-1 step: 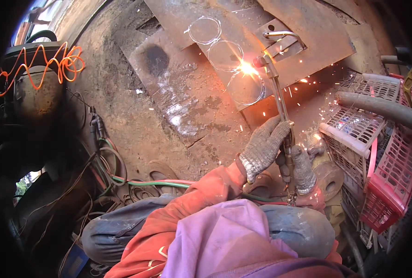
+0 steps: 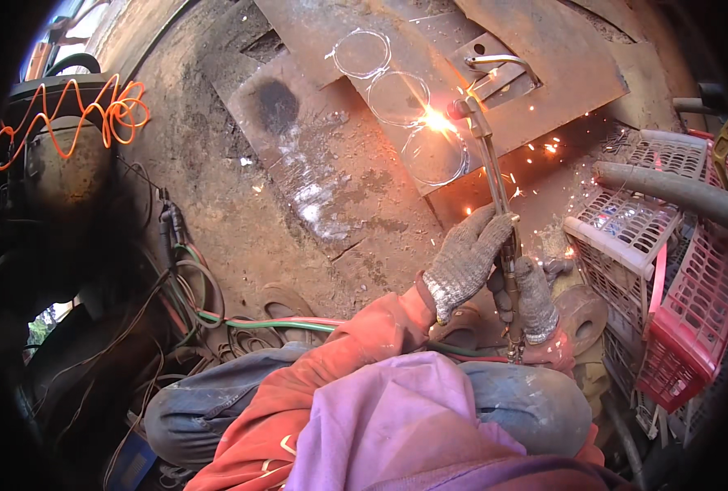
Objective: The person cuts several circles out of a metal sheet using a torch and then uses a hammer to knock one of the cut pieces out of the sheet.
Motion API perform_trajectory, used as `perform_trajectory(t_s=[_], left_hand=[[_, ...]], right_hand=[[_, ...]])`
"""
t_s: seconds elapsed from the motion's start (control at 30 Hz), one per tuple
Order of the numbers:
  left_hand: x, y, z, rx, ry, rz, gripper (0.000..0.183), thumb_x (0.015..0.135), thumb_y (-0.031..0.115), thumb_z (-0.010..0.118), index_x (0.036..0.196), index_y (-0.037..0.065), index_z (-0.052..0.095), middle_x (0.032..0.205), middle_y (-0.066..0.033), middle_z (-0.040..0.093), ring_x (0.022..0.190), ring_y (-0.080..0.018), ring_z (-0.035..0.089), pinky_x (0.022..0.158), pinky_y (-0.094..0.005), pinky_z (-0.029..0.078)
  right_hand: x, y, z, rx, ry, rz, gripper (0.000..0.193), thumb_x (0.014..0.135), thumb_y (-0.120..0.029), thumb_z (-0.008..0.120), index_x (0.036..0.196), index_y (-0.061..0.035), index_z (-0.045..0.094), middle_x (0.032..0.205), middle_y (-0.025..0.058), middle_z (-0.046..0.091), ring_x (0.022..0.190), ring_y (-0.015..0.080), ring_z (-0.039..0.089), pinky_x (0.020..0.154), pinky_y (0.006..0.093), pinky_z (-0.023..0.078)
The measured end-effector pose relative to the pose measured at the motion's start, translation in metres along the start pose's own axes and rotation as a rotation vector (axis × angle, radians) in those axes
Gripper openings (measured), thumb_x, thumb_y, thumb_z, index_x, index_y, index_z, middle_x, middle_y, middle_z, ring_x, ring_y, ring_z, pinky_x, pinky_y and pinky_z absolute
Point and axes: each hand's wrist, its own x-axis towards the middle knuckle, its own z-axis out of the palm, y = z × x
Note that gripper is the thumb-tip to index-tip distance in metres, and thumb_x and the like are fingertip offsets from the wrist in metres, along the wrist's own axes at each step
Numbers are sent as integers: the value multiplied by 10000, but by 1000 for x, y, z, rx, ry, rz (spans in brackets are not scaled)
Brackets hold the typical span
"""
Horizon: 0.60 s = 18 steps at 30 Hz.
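Left gloved hand (image 2: 464, 260) and right gloved hand (image 2: 534, 301) both grip the long brass cutting torch (image 2: 495, 184); its flame, at 12 o'clock, apparently meets the rusty steel plate (image 2: 364, 164).

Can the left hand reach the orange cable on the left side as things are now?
Probably not. The left hand grips the torch over the steel plate, and the orange cable lies far off to the left on a dark machine. Nothing blocks the way, but the hand is occupied.

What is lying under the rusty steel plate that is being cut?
Under the rusty steel plate, another rusty sheet with a dark burn mark shows, on bare ground. What lies beneath the plate's middle is covered.
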Motion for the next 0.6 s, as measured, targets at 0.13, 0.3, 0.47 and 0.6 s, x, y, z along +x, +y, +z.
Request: perform_trajectory(t_s=[0.13,0.3,0.47,0.6], left_hand=[[0,-7,2,-53,11,27,328,981,96,471,1296,66,557,1279,-185,557,1105,-336,599,950,-374,495],[1,-4,1,-99,13,-17,297,1001,160,492,1261,47,580,1212,-169,594,1072,-286,611,934,-357,495],[1,-2,0,-204,47,-72,351,1009,278,522,1233,19,599,1058,-118,649,974,-183,616,868,-326,495],[2,-5,0,-224,53,-28,361,1010,297,520,1221,18,611,1032,-117,652,934,-171,614,828,-318,500]], right_hand=[[-1,-1,6,30,19,-53,507,912,-565,569,974,-66,632,704,44,632,455,112,510,376,238,402],[-2,-2,1,4,-15,-5,503,906,-562,576,972,-66,628,744,53,650,485,110,532,380,240,406],[-2,-6,9,8,15,5,502,900,-561,582,970,-67,629,742,52,645,487,109,532,378,245,404],[1,-4,10,18,15,4,495,905,-549,575,964,-62,639,707,42,629,476,110,524,376,248,400]])
